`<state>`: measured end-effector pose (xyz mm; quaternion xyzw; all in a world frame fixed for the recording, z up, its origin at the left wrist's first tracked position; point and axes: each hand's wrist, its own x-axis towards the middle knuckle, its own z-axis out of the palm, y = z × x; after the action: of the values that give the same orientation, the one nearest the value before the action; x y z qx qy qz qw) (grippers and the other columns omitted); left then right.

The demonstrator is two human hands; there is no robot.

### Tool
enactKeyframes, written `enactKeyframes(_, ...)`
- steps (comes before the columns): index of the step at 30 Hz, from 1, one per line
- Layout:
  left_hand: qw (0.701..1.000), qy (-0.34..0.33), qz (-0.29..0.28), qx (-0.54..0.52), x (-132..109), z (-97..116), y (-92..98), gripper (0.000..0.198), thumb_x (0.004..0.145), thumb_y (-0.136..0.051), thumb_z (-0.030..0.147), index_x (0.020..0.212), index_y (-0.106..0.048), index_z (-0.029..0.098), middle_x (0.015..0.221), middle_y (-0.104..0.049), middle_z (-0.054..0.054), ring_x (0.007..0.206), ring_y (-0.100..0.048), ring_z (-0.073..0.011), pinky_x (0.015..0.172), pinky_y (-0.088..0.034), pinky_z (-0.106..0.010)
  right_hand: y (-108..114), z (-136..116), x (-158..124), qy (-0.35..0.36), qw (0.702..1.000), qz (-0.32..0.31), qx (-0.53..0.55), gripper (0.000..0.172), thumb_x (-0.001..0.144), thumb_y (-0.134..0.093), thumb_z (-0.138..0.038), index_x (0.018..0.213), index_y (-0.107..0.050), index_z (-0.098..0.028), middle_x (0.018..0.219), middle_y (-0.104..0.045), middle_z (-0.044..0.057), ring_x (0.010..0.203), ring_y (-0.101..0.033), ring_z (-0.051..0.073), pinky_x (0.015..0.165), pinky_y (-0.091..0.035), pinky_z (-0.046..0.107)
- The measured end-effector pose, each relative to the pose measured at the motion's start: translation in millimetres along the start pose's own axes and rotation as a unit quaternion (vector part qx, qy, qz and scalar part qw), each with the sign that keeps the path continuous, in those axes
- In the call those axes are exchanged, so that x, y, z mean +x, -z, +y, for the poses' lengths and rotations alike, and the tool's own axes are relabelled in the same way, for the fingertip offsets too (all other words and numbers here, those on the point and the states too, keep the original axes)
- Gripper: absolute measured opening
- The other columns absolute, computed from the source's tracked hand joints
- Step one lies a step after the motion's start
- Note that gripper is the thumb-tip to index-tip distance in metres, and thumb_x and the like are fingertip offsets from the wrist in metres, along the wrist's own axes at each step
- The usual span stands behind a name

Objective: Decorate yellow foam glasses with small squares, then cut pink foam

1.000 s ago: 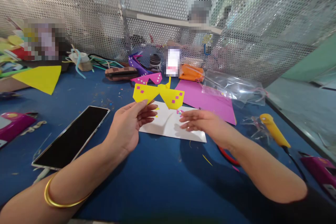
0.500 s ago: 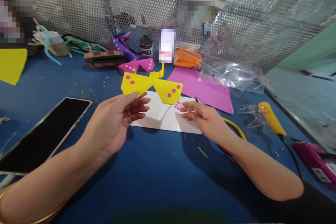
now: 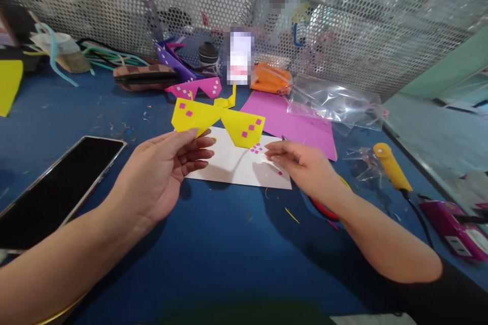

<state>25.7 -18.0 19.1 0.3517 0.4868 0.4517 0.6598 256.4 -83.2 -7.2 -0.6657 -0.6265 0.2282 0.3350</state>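
Note:
My left hand (image 3: pixel 168 167) pinches the lower edge of yellow paper glasses (image 3: pixel 244 127), thumb in front and fingers behind. Small pink squares dot both lens shapes of the glasses. My right hand (image 3: pixel 301 165) hovers at the right side of a white sheet (image 3: pixel 229 167), thumb and fingertips pressed together; whatever is between them is too small to make out. Beside those fingertips lies a cluster of tiny pink squares (image 3: pixel 256 149) on the sheet, and a single pink square (image 3: pixel 280 173) sits nearer its right corner.
A pink-purple sheet (image 3: pixel 293 122) and a clear plastic bag (image 3: pixel 335 104) lie behind. Pink paper glasses (image 3: pixel 206 88) rest farther back. On the left is a large phone (image 3: pixel 64 183); on the right, a yellow glue gun (image 3: pixel 392 167) and a magenta power strip (image 3: pixel 453 228).
My right fingertips have drawn closer together and shifted slightly. A lone pink square now shows on the white sheet below them. The whole view has shifted a little; my left hand keeps its hold.

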Motion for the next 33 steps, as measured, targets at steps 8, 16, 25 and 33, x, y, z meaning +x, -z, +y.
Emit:
enactKeyframes(8, 1.000, -0.005, 0.009, -0.001, -1.2, 0.5, -0.6, 0.010, 0.078, -0.069, 0.021, 0.080, -0.077, 0.016, 0.077, -0.075, -0.003, 0.065, -0.065, -0.0103, 0.055, -0.052, -0.015, 30.9, 0.6, -12.7, 0.102, 0.952, 0.005, -0.288, 0.010, 0.085, -0.065, -0.016, 0.083, -0.072, -0.022, 0.085, -0.073, 0.000, 0.080, -0.066, 0.020, 0.085, -0.045, 0.040)
enactKeyframes(16, 1.000, 0.015, -0.017, -0.005, -4.7, 1.0, -0.9, 0.009, 0.072, -0.077, 0.021, 0.080, -0.077, 0.016, 0.074, -0.075, -0.001, 0.063, -0.063, -0.0090, 0.055, -0.052, -0.014, 12.6, 20.1, -12.4, 0.044, 0.974, -0.026, -0.222, 0.009, 0.084, -0.067, -0.016, 0.078, -0.069, -0.022, 0.083, -0.070, -0.001, 0.080, -0.063, 0.017, 0.074, -0.044, 0.033)
enactKeyframes(25, 1.000, 0.008, -0.022, 0.009, -0.7, -5.4, -0.4, 0.010, 0.074, -0.074, 0.025, 0.078, -0.078, 0.017, 0.075, -0.075, -0.003, 0.062, -0.064, -0.0092, 0.052, -0.051, -0.014, 9.5, 25.2, -7.7, 0.063, 0.970, -0.059, -0.226, 0.015, 0.083, -0.062, -0.007, 0.077, -0.067, -0.020, 0.083, -0.068, 0.000, 0.077, -0.060, 0.016, 0.074, -0.042, 0.032)
enactKeyframes(33, 0.999, 0.015, -0.047, 0.014, -3.1, -5.6, 2.4, 0.012, 0.074, -0.075, 0.026, 0.081, -0.078, 0.017, 0.078, -0.076, -0.004, 0.064, -0.065, -0.0100, 0.054, -0.051, -0.015, 9.5, 24.3, -8.0, 0.072, 0.965, -0.077, -0.240, 0.017, 0.085, -0.056, -0.008, 0.076, -0.065, -0.020, 0.081, -0.067, 0.001, 0.077, -0.060, 0.017, 0.078, -0.040, 0.035)
